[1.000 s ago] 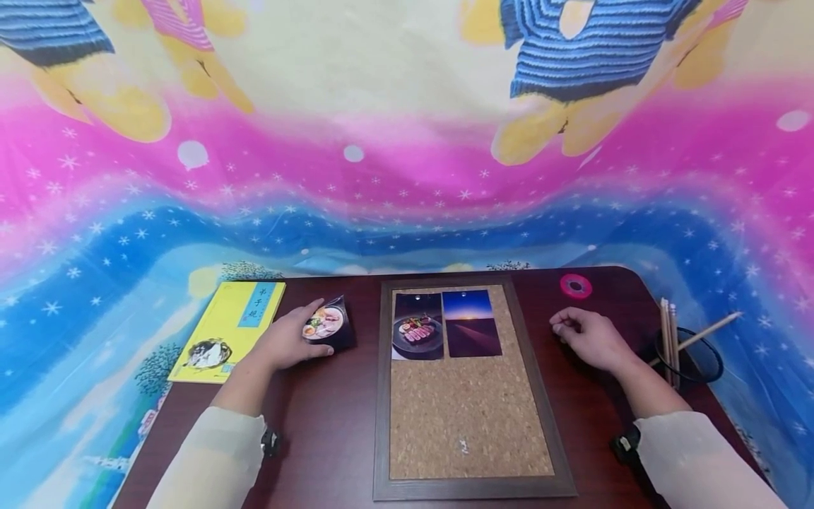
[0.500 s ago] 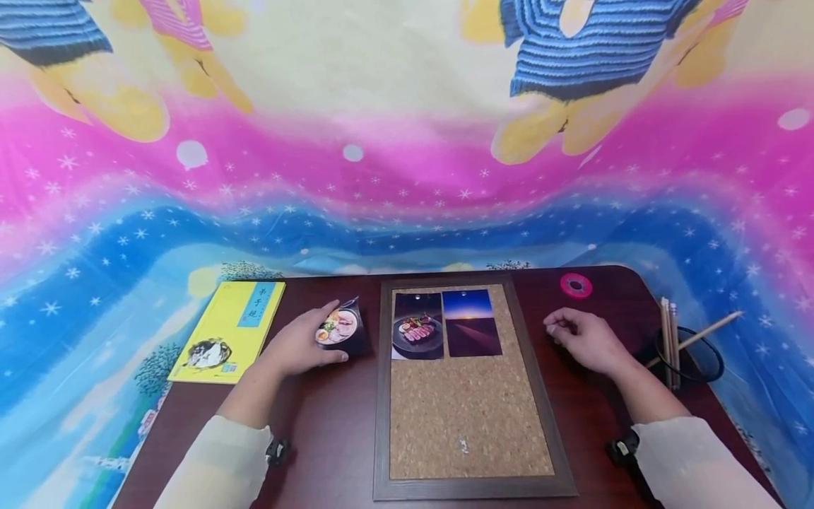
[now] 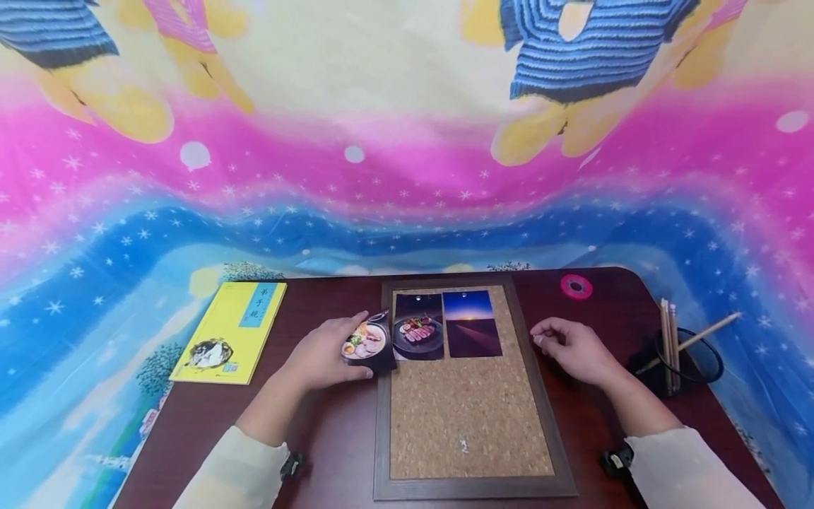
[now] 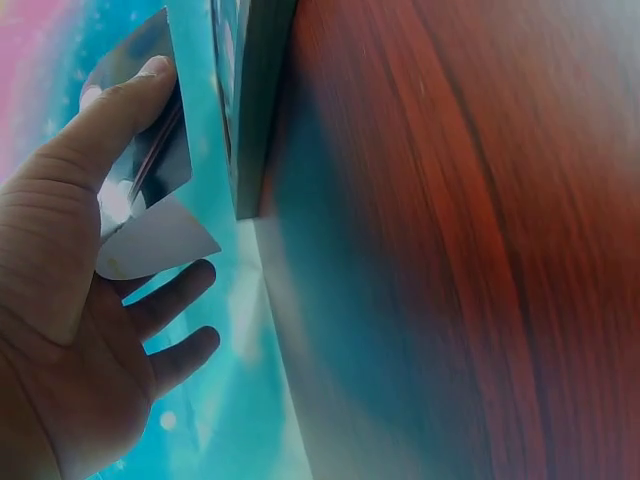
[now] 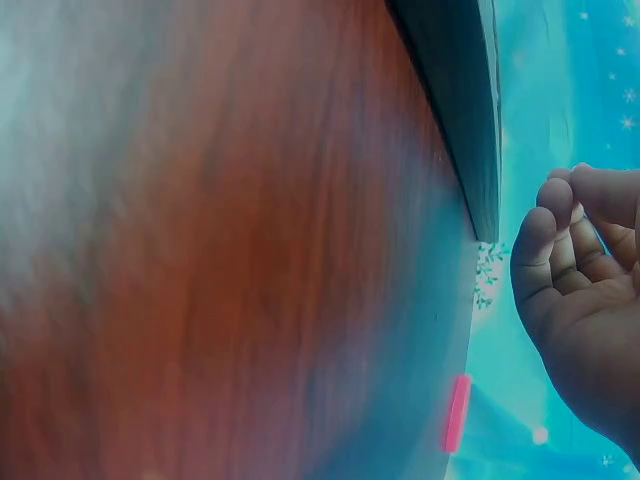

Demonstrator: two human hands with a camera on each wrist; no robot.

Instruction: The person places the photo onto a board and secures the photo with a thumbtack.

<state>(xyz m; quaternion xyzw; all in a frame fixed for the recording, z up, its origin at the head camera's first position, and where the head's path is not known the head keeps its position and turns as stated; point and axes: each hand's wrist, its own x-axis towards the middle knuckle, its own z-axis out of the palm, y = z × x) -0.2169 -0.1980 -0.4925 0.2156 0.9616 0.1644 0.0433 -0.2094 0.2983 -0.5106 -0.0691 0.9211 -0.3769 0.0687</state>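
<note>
My left hand (image 3: 318,357) grips a photo print (image 3: 367,342) showing a bowl of food, whose right edge overlaps the left frame of the cork board (image 3: 470,410). In the left wrist view the thumb lies on the face of the print (image 4: 176,158), and its white lower part bends outward. Along the board's top hang a photo of sliced meat (image 3: 417,338) and a sunset photo (image 3: 472,336), each with a small pin at its top. Right of the board, my right hand (image 3: 575,353) has curled fingers, thumb meeting fingertips; no object shows between them.
Small clear bits (image 3: 464,446) lie low on the cork. A yellow book (image 3: 232,332) is at the table's left, a pink tape roll (image 3: 576,286) at the back right. Pencils (image 3: 669,339) stand in a black holder (image 3: 706,371) at the right edge. A patterned curtain (image 3: 407,177) hangs behind.
My left hand has carried the bowl photo rightward, from beside the book to the board's left frame. My right hand has shifted slightly left, nearer the board.
</note>
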